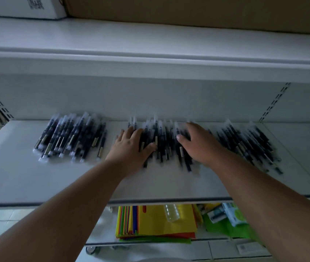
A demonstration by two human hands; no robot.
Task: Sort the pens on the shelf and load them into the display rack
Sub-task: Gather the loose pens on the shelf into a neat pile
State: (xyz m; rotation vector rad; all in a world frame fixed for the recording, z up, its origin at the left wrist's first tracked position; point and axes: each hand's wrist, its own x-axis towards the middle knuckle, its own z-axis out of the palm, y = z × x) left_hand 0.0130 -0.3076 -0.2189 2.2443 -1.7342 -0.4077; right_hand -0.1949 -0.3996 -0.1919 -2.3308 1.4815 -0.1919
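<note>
Three piles of dark pens with clear caps lie on a white shelf (37, 182). The left pile (71, 137) lies untouched. My left hand (131, 146) rests flat, fingers spread, on the left side of the middle pile (165, 142). On that pile's right side is my right hand (199, 142), also flat with fingers spread. The right pile (248, 144) lies just beyond my right wrist. The picture is blurred by motion. No display rack is in view.
A white shelf board (150, 59) hangs above, carrying a white box (27, 6) and a brown carton (188, 10). On the shelf below lie coloured paper sheets (156, 224), a clear bottle (171, 212) and green packets (229, 218).
</note>
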